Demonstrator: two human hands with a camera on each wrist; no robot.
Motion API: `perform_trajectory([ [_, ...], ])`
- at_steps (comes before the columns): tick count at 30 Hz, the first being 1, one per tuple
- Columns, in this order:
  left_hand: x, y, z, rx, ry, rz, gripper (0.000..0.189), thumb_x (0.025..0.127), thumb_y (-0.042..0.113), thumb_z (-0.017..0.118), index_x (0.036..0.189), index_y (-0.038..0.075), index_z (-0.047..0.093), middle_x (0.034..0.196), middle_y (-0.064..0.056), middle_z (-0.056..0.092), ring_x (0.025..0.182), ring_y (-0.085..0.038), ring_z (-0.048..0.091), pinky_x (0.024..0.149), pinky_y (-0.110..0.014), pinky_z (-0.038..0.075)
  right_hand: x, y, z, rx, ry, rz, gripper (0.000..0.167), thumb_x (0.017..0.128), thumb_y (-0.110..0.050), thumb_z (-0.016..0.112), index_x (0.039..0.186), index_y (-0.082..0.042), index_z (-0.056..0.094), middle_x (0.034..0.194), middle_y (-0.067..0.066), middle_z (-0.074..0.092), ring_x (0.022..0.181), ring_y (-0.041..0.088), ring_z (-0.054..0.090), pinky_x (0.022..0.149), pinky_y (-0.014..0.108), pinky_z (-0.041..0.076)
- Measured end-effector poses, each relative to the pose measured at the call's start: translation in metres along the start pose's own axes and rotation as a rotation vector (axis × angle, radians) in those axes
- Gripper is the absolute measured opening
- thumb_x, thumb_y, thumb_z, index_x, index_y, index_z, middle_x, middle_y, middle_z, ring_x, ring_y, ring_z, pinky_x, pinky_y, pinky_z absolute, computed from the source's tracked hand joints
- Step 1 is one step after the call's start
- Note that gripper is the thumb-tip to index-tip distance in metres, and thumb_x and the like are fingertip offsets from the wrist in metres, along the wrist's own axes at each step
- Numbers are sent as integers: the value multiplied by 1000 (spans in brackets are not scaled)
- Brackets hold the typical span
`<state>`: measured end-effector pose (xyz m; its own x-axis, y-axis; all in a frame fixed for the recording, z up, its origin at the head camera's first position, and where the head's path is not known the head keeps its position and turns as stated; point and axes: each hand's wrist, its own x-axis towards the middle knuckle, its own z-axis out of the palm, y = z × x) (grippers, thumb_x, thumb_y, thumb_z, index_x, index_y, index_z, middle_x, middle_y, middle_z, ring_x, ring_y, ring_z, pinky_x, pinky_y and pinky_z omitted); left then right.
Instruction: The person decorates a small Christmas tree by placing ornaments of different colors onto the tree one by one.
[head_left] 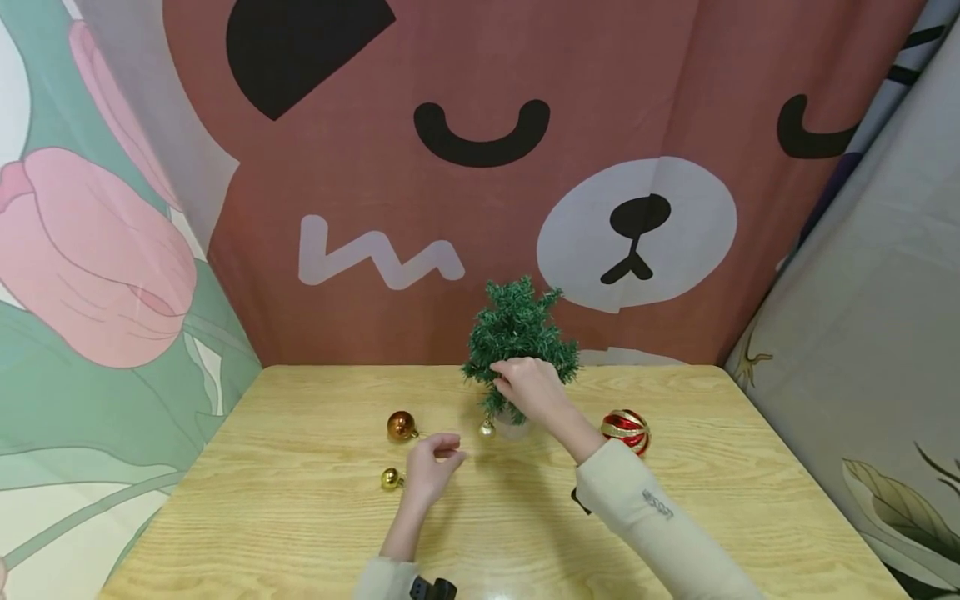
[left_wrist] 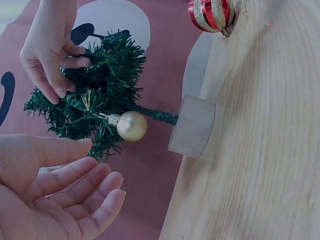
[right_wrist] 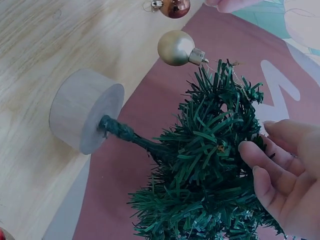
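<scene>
A small green artificial Christmas tree [head_left: 517, 325] stands on a pale round base [left_wrist: 192, 126] at the table's far edge. My right hand [head_left: 531, 387] is at its branches, fingers bent and spread apart among the needles. A matte gold ball ornament [right_wrist: 176, 48] hangs by a thin gold loop from a low branch on the left side. My left hand [head_left: 431, 468] is held in front of the tree, lower left of that ball, palm turned up in its wrist view. Its fingers are loosely bent, the thumb apart from them, with nothing in between.
Left of the tree on the wooden table [head_left: 300, 517] lie a copper ball ornament [head_left: 401, 426] and a smaller shiny gold one [head_left: 391, 478]. To the right lies a red ball with gold stripes [head_left: 627, 431]. Behind the table hangs a printed curtain [head_left: 360, 333].
</scene>
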<state>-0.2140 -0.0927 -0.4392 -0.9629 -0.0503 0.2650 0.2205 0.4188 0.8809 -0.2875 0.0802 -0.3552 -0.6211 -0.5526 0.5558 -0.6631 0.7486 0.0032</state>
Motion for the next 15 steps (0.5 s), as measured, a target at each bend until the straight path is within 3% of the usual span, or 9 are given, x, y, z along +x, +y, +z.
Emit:
perform_trajectory([
  [4, -2, -1, -5, -11, 5, -10, 18, 77, -2, 65, 94, -9, 63, 88, -19, 63, 77, -26, 59, 64, -29, 50, 3, 0, 0, 35, -53, 46, 22, 80, -12, 67, 102, -8, 68, 58, -1, 58, 36, 3, 35, 34, 18, 22],
  [15, -3, -2, -17, -18, 47, -10, 17, 77, -3, 65, 93, -9, 64, 86, -19, 63, 77, -26, 59, 65, -28, 50, 10, 1, 4, 118, -176, 173, 27, 82, -15, 66, 108, -9, 66, 67, 2, 64, 35, 4, 40, 32, 18, 23],
])
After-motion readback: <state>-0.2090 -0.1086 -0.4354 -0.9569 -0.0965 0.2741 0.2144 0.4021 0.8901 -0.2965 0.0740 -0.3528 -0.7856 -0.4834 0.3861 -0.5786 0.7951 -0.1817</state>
